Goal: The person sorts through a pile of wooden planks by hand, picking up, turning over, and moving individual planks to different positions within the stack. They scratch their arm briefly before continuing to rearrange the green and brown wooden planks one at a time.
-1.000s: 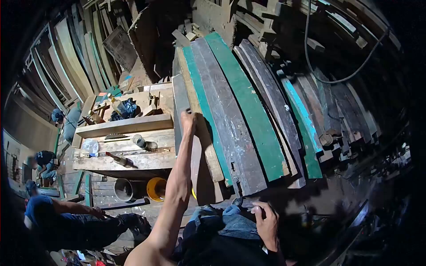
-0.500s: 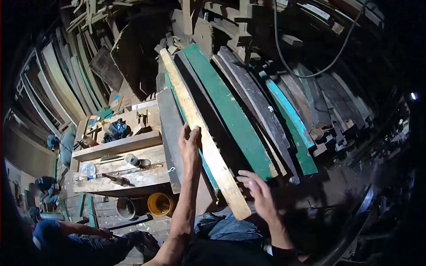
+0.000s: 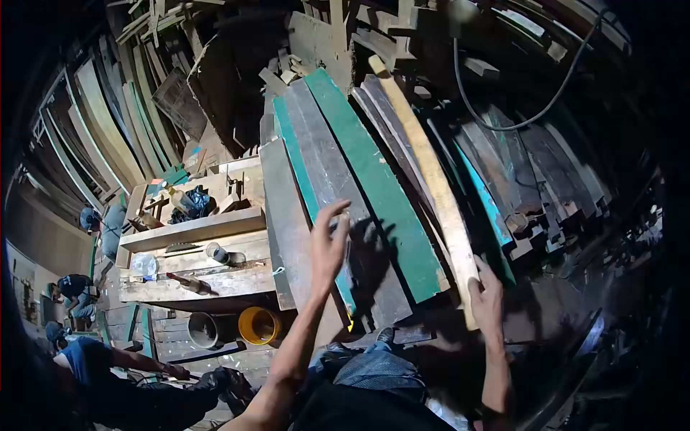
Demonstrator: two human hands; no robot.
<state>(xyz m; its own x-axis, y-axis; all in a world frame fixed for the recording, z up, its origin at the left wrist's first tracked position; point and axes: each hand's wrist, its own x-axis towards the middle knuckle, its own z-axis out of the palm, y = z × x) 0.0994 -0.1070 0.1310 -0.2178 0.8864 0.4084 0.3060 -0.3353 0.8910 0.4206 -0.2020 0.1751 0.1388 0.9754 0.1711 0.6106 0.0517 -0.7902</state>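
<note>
Right hand [image 3: 487,298] pinching long pale-yellow wooden board [image 3: 424,151] near its closer end, probably for steering | left hand [image 3: 330,248] empty, fingers parted, seemingly clear | board slanting above dark weathered planks [image 3: 381,118]

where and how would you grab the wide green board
Probably by its near end, coming from the camera side, thumb on the flat top face and fingers underneath. The wide green board is long and flat with that end facing the camera, while the dark grey board lies close along its left edge. Whether there is finger room beneath can't be seen.
</note>
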